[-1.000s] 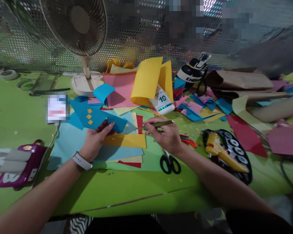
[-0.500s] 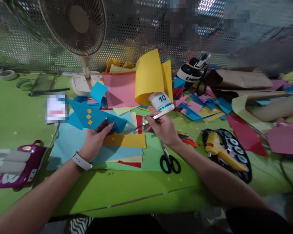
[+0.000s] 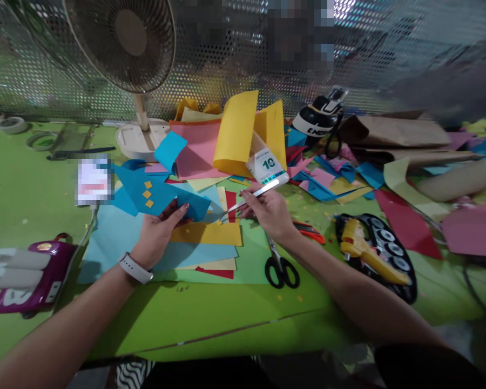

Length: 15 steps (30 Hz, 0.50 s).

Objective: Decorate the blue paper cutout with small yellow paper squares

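Note:
My left hand [image 3: 160,232] pinches a blue paper piece [image 3: 132,186] between thumb and fingers. Three small yellow paper diamonds [image 3: 147,194] sit in a row on it. In my right hand [image 3: 269,210] is a pair of tweezers [image 3: 263,190], held like a pen. Their bent tips point down and left, at a small yellow bit [image 3: 218,222] over the yellow paper strip [image 3: 210,235]; whether they grip it I cannot tell. Under both hands lie layered sheets, including a light blue sheet [image 3: 109,243]. Black-handled scissors [image 3: 281,270] rest below my right wrist.
A fan [image 3: 132,38] stands at the back left, near a phone-like object [image 3: 93,181], blurred out. Curled yellow paper [image 3: 237,129] rises behind my hands. To the right are an orange cutter [image 3: 310,232], a yellow glue gun [image 3: 368,254] and many paper scraps [image 3: 328,183].
The tweezers' tips have shifted slightly down and left, towards the yellow strip. Behind, the curled yellow paper has swung left and the blue flap has lifted to the right. My left hand stays put.

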Available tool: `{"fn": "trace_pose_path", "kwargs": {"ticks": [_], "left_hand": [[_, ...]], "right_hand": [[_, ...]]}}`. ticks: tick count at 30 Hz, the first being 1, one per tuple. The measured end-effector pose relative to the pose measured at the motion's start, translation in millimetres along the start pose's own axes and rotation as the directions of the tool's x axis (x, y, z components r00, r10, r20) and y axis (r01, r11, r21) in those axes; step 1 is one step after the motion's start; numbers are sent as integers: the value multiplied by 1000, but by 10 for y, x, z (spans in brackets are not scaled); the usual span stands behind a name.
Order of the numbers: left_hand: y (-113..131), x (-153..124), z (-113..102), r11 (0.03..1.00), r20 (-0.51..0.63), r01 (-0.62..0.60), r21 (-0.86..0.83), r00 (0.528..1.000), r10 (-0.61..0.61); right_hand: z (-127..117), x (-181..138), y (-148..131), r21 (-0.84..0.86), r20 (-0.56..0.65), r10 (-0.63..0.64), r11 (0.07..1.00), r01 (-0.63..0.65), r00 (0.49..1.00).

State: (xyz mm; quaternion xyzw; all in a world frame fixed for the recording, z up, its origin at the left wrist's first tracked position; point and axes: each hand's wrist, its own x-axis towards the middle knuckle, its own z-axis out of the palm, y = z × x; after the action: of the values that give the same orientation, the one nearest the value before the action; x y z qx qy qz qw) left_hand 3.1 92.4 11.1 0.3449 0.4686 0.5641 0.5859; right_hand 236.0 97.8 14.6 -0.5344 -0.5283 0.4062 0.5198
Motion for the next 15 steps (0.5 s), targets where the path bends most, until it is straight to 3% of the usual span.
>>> {"fn": "trace_pose_path", "kwargs": {"ticks": [8, 15], "left_hand": [[-16, -5, -23, 999, 21, 21, -41, 1000, -21], [-22, -13, -7, 985, 41, 53, -164, 998, -47]], "right_hand": [[-41, -55, -115, 56, -64, -105, 993, 108, 992], [228, 1, -335, 155, -64, -180, 970, 188, 982]]}}
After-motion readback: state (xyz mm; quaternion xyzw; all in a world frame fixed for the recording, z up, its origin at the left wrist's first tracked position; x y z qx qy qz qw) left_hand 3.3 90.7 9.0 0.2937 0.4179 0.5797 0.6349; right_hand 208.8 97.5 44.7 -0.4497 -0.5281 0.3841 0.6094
